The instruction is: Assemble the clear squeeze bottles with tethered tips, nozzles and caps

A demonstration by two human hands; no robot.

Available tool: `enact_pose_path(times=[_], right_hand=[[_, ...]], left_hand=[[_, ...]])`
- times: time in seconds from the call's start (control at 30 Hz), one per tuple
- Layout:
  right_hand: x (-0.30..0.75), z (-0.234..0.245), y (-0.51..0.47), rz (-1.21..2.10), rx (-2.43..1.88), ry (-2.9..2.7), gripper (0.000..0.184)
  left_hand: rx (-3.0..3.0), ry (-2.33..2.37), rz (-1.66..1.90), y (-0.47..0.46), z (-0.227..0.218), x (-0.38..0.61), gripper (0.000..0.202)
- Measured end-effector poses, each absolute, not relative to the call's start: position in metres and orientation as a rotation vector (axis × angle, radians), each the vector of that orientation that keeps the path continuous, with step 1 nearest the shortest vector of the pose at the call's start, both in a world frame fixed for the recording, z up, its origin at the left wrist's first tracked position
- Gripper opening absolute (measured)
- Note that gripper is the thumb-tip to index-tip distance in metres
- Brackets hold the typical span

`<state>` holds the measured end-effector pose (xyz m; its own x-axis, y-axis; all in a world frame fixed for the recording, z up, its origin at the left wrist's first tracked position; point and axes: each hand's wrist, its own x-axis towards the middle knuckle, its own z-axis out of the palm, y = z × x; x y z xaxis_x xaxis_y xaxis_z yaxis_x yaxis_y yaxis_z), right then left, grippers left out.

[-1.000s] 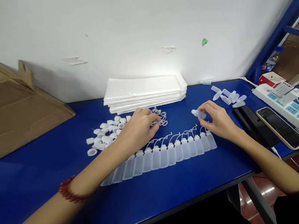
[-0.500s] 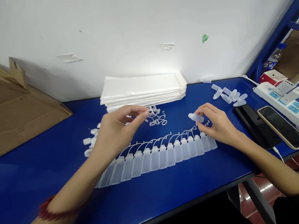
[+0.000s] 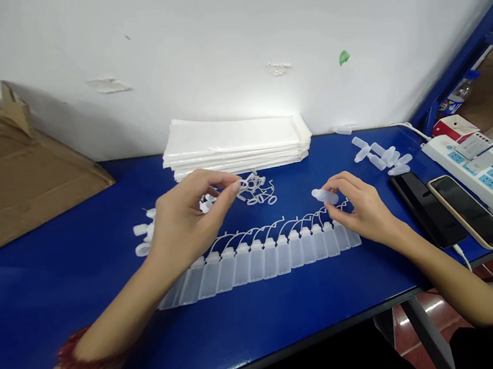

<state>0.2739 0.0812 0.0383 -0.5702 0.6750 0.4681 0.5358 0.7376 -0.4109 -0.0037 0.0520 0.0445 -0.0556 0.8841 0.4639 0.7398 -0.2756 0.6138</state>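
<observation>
My left hand [image 3: 191,213] is closed in a pinch at the edge of a small pile of white plastic ring straps [image 3: 257,190]. A bit of white strap shows at its fingertips. Between the thumb and fingers of my right hand [image 3: 352,202] is a small translucent plastic bottle [image 3: 326,196], tilted with its neck pointing left. Below both hands lies a row of flat translucent bottles [image 3: 255,262], each with a thin curved strap at its neck. Small white caps [image 3: 142,237] lie beside my left wrist, partly hidden by it.
A stack of white sleeves [image 3: 236,140] lies against the wall. More small bottles [image 3: 379,155] are scattered at the back right. Two phones [image 3: 468,210] on charging cables lie by a power strip [image 3: 475,166]. A cardboard box [image 3: 21,165] stands at the left.
My left hand's fingertips have drawn slightly left at the strap pile. My right hand holds the small bottle almost unmoved. The view has shifted a little.
</observation>
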Motion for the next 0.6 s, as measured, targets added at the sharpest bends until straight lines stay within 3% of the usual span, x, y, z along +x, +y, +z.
enact_pose_path(times=[0.2, 0.43, 0.6], right_hand=[[0.274, 0.039, 0.081, 0.287, -0.894, -2.326, 0.013], [0.267, 0.045, 0.070, 0.375, -0.715, -2.312, 0.013], [0.260, 0.045, 0.059, 0.466, -0.594, -2.317, 0.017]], left_hand=[[2.105, 1.758, 1.116, 0.051, 0.044, -0.007, 0.018], [2.361, 1.486, 1.326, 0.027, 0.053, 0.020, 0.006], [2.400, 1.287, 1.368, 0.008, 0.053, 0.044, 0.013]])
